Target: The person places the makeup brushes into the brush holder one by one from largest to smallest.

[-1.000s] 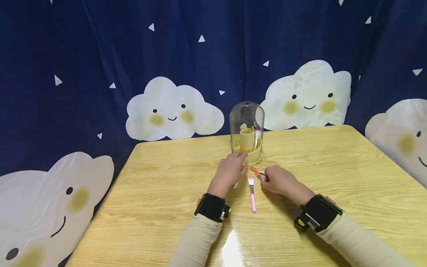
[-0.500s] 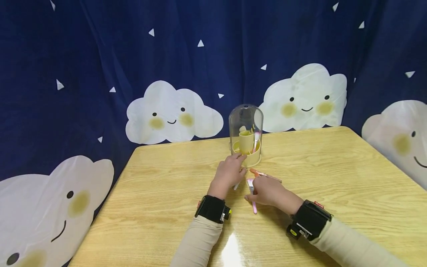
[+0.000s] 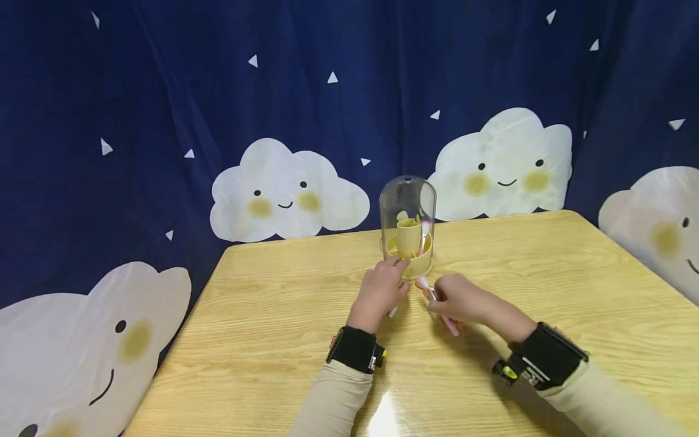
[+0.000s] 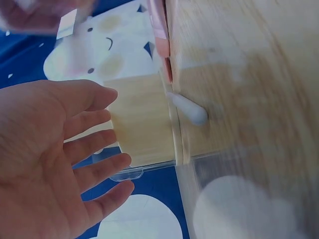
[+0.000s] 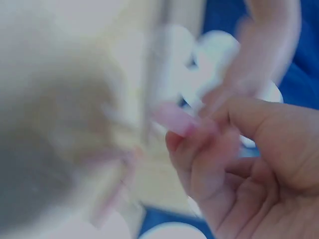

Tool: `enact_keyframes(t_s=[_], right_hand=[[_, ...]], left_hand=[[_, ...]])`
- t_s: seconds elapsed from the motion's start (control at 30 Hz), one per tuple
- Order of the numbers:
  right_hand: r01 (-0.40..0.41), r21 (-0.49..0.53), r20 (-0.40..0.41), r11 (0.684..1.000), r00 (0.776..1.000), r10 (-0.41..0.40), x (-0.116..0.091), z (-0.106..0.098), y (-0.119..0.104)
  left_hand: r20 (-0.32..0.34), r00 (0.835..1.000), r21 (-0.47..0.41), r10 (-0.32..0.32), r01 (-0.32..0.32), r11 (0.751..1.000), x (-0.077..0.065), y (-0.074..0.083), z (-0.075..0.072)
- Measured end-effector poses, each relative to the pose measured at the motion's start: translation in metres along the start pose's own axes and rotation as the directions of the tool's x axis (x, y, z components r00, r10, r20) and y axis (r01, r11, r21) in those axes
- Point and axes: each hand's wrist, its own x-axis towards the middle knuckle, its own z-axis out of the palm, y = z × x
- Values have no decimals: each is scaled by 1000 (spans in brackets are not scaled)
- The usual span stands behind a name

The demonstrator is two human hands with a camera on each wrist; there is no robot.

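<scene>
My right hand (image 3: pixel 464 297) pinches a pink-handled makeup brush (image 3: pixel 451 328), its pale bristles pointing toward a yellow round holder (image 3: pixel 419 268). A clear dome (image 3: pixel 407 189) surrounds the holder's cup, and another pink-and-white brush (image 3: pixel 425 229) stands inside. At the front of the holder is my left hand (image 3: pixel 382 288), its fingertips against or very near the wall. The left wrist view shows those fingers spread, with nothing gripped. A white rounded stick (image 4: pixel 192 109) lies by the holder's base. Beside it are pink-and-orange applicators (image 4: pixel 160 37); my right hand partly hides them in the head view.
Everything stands on a light wooden table (image 3: pixel 284 315). Behind it hangs a dark blue curtain (image 3: pixel 306 36) with smiling clouds. The right wrist view is badly blurred.
My right hand has moved over to the pink brush, picked it up off the table and carried it slightly right. The left hand stays at the holder.
</scene>
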Motion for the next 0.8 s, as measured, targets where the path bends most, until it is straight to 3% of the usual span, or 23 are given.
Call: enact_keyframes(t_s=[0.07,0.13,0.23,0.33,0.4,0.53,0.8], right_hand=[[-1,66,-76,998,997,6,5,-21,1],[27,93,-219,995,976,-6,15,-39,3],[72,92,-422,993,906,-26,35,-54,7],[52,56,-545,997,838,-13,53,-55,15],[24,41,-581,999,814,4,64,-50,21],[-16,35,-606,999,795,33,76,-38,31],[-54,-12,-616,998,787,36,83,-23,41]], left_hand=[[-7,1000,8,6,-6,1000,0,1,1],[-15,1000,14,11,-10,1000,0,1,1],[-17,1000,23,7,-6,1000,0,2,1],[-8,1000,30,3,-3,1000,-1,3,1],[0,1000,35,3,-3,999,-1,3,0],[14,1000,45,4,-5,999,-1,5,1],[19,1000,68,-9,7,998,-1,5,0]])
